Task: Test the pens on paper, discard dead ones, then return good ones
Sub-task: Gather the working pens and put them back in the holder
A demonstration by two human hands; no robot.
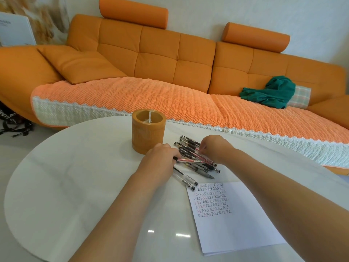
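Note:
Several clear gel pens with black caps lie in a loose pile [196, 163] on the white table. My left hand [160, 156] grips the capped end of a red-ink pen [190, 160] at the pile's left side. My right hand [215, 148] reaches over the pile from the right, its fingers pinching pens at the top of the pile. An orange-brown cylindrical pen holder [148, 132] stands just behind my left hand. A white sheet of paper [239, 224] with rows of small red and black test marks lies to the near right.
The round white table [66, 186] has open surface to the left and front. An orange sofa [151, 59] with a woven cover stands right behind it, with a green cloth [272, 91] on its right seat. A black bag [13, 121] lies on the floor at left.

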